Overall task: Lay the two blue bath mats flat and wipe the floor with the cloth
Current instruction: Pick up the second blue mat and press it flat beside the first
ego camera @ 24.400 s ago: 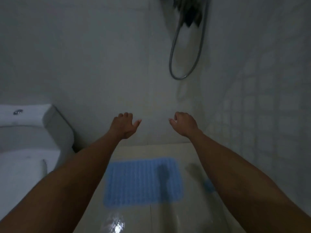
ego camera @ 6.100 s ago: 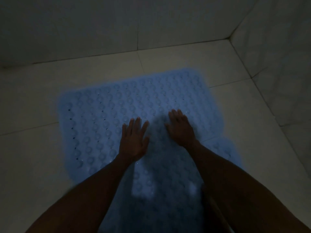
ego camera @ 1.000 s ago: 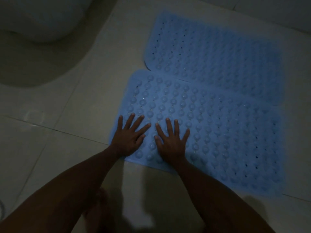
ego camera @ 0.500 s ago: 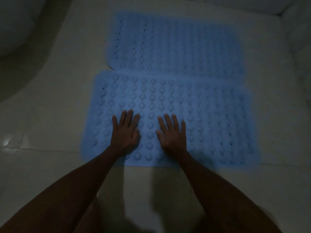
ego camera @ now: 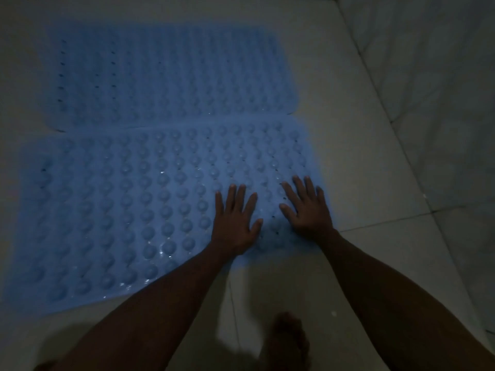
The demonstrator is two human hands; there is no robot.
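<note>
Two blue bath mats covered in round bumps lie flat side by side on the pale tiled floor. The near mat (ego camera: 120, 210) slightly overlaps the far mat (ego camera: 166, 76) along their shared long edge. My left hand (ego camera: 235, 218) presses flat on the near mat close to its right end, fingers straight and spread. My right hand (ego camera: 308, 207) presses flat beside it, at the mat's right edge. No cloth is in view.
A white tiled wall (ego camera: 428, 89) rises on the right, meeting the floor (ego camera: 361, 162) in a diagonal line. A bare foot (ego camera: 289, 341) stands on the floor below my hands. The light is dim.
Both hands have slid right along the near mat, from its middle to its right end, still flat on it. The view has shifted right; the toilet base is out of frame.
</note>
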